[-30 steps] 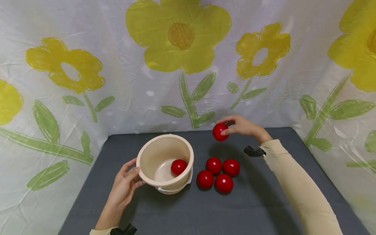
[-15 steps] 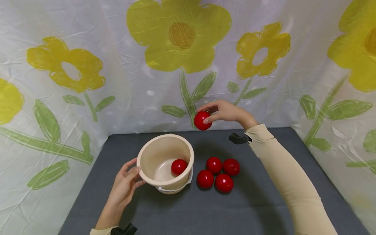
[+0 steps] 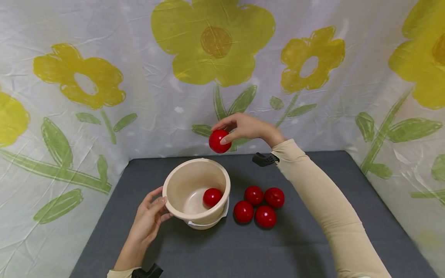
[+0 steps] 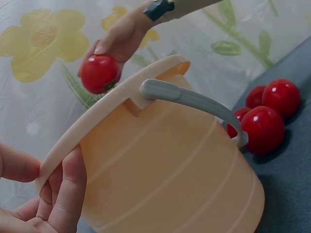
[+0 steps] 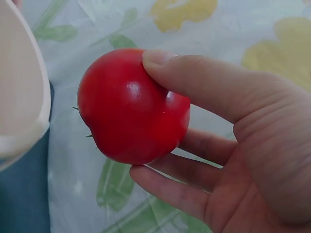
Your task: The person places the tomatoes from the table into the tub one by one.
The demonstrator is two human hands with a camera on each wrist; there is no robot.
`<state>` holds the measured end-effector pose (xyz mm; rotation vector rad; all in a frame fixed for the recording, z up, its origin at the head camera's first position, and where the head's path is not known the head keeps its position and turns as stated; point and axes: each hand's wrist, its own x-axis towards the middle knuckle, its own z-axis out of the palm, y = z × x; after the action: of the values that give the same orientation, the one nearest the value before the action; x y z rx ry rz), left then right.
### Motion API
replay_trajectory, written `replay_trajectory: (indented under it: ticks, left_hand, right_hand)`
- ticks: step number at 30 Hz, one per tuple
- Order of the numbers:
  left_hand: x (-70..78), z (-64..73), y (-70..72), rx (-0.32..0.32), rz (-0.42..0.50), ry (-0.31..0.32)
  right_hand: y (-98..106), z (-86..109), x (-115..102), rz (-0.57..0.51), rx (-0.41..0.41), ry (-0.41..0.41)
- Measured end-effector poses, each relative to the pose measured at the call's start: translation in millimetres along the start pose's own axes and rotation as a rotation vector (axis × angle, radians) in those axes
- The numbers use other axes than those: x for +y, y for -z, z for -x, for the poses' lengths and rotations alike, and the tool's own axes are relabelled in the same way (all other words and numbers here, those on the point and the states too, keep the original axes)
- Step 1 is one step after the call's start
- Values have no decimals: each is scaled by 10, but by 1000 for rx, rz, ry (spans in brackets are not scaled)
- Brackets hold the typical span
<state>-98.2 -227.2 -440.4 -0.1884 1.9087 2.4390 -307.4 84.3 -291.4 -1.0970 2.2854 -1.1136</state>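
My right hand point(image 3: 245, 127) grips a red tomato point(image 3: 218, 141) between thumb and fingers, in the air above and behind the cream bucket's far rim. In the right wrist view green sepal tips show at the left side of this tomato point(image 5: 131, 107). My left hand point(image 3: 147, 216) pinches the left rim of the cream bucket point(image 3: 180, 183), thumb on one side and fingers on the other. The bucket leans toward me on the table, its mouth facing up, and one tomato point(image 3: 212, 197) lies inside. Its pale handle point(image 4: 194, 99) hangs down against the outer side.
Several tomatoes sit in a cluster right of the bucket, one of them the front tomato point(image 3: 265, 216). A dark grey cloth point(image 3: 222, 255) covers the table. Behind it hangs a white curtain point(image 3: 149, 116) printed with yellow flowers, close to the table's back edge.
My right hand has carried the tomato leftward and up, from behind the cluster to over the bucket's far side. The left hand and bucket have stayed in place.
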Motion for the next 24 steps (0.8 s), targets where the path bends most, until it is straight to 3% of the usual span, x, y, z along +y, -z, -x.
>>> replay_trajectory:
  ticks: [24]
  left_hand:
    - [-5, 2, -7, 5, -1, -6]
  right_hand:
    - [-468, -638, -312, -30, -187, 129]
